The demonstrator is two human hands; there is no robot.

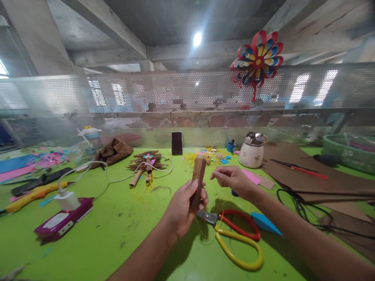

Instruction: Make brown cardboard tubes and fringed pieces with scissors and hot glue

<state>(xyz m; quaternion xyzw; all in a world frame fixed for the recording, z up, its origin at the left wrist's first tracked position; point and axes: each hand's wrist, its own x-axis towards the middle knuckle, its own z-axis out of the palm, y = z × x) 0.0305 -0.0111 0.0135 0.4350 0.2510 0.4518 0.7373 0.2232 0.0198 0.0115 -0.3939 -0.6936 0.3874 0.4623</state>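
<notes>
A round ceiling lamp [197, 39] glares white, trailing bluish flare; daylight whitens the windows [299, 88] behind the perforated screen [164, 89]; the ceiling [187, 15] is dim grey; soft shadows fall beneath the left hand [183, 203] and right hand [236, 180] on the tabletop [102, 222]; detail beyond the screen is hazy; the edges look stretched.

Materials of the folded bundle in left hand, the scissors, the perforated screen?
Folded bundle: likely matte brown paper; thin stacked layers show.
Scissors: grey metal, probably steel, by the blade's sheen; handles smooth red and yellow, plastic or plastic-coated.
Perforated screen: grey, low-sheen, probably sheet metal by its regular holes; plastic possible.
</notes>
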